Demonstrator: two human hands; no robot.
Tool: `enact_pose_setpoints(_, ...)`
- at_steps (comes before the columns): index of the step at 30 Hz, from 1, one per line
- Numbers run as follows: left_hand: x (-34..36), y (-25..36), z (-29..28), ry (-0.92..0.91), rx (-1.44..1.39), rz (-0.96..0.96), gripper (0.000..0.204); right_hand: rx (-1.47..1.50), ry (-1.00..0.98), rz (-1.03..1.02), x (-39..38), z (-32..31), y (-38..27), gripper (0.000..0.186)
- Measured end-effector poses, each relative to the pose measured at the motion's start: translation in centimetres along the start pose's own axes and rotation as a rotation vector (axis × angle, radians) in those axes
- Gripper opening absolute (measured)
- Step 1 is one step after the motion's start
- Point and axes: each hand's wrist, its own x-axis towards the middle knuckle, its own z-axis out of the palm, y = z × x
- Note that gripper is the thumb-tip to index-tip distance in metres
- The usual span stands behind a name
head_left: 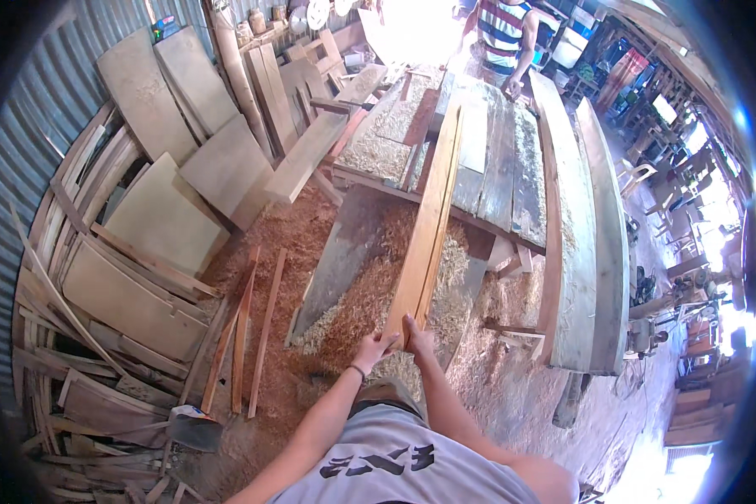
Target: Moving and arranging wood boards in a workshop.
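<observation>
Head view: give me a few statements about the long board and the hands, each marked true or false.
1. Both hands, left hand and right hand, grip the near end of the long board. True.
2. The board lies flat on the floor. False: it rests on the workbench, with its near end held up.
3. Wood shavings cover the ground below the board. True.
4. Nobody else is present. False: another person stands at the bench's far end.
5. Cut panels lean at the person's right. False: at the left.
</observation>
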Motion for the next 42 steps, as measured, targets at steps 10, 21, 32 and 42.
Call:
enact_pose_setpoints(10,-14.4,-8.3,-14.2,0.089,0.238,0.091,0.034,0.603,-0.136,-0.023,-2.1,0.1,14.9,0.039)
enact_pose_setpoints(21,-28.0,-11.9,-19.8,0.539,0.051,0.074,0.036,1.125,0.134,-0.435,16.7,-4.0,-9.1,0.064)
enact_pose_setpoints(32,-27.7,-12.2,-16.4,0.466,0.213,0.2,0.047,0.725,-0.617,0.059,7.3,7.4,-2.6,0.077)
enact_pose_setpoints(42,-28.7,-16.6,-18.0,0.494,0.367,0.183,0.049,0.818,-0.429,0.008,4.1,5.0,0.5,0.069)
